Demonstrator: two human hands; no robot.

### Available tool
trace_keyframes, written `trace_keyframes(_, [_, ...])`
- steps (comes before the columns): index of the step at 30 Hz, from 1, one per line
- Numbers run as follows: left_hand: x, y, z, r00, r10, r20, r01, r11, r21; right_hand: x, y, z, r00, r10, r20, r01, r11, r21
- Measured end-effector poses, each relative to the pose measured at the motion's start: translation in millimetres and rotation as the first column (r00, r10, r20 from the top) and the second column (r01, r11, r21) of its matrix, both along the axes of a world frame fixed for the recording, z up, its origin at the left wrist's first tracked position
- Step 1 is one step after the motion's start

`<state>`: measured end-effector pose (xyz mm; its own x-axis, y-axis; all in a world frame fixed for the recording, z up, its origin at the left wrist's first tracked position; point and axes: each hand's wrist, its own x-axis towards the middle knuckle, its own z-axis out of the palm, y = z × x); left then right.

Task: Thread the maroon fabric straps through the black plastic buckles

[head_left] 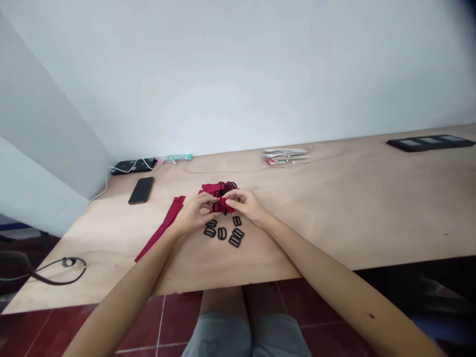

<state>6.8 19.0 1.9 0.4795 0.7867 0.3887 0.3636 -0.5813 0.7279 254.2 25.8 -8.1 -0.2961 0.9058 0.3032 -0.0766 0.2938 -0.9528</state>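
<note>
Loose red strap (161,228) lying flat on table (334,223), left of center. Left hand grip (195,213) pinched closed on red strap bundle (219,189) with black buckles; right hand grip (245,203) pinching same bundle. Black sliders (222,233) just below, toward front edge.

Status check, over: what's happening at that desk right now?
Left hand and right hand pinching red straps with black buckles. Loose black buckles below hands. Loose red strip by left hand.

Red straps (219,191) w/ blk sliders (222,233), pale wood desk (334,223), dk red floor tiles (174,317), grey shorts (219,337), white wall (238,74).
</note>
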Motion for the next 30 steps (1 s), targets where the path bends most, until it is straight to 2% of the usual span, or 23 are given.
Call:
trace_keyframes(3, [3, -2, 0.6, 1.000, -0.019, 0.013, 0.019, 1.000, 0.003, -2, 1, -1.8, 0.996, -0.017, 0.090, 0.011, 0.998, 0.063])
trace_keyframes(6, [5, -3, 3.0, 0.997, -0.006, 0.082, 0.007, 1.000, -0.002, -2, 2, -3.7, 0.995, -0.026, 0.094, 0.020, 0.997, 0.070])
trace_keyframes(13, [11, -8, 9.8, 0.995, -0.037, 0.089, 0.036, 0.999, 0.015, -3, -3, 0.9, 0.999, 0.038, 0.008, -0.038, 0.999, -0.032])
trace_keyframes(19, [11, -6, 5.3, 0.993, -0.054, 0.101, 0.053, 0.998, 0.017, -4, -7, 4.6, 0.988, 0.096, -0.122, -0.112, 0.985, -0.131])
trace_keyframes(23, [10, -5, 4.5, 0.994, -0.053, 0.098, 0.050, 0.998, 0.033, -4, -7, 4.3, 0.980, 0.146, -0.133, -0.165, 0.976, -0.141])
trace_keyframes(30, [14, -8, 7.7, 0.966, -0.148, 0.214, 0.172, 0.980, -0.101, -5, -9, 3.5, 0.968, 0.195, -0.159, -0.220, 0.962, -0.160])
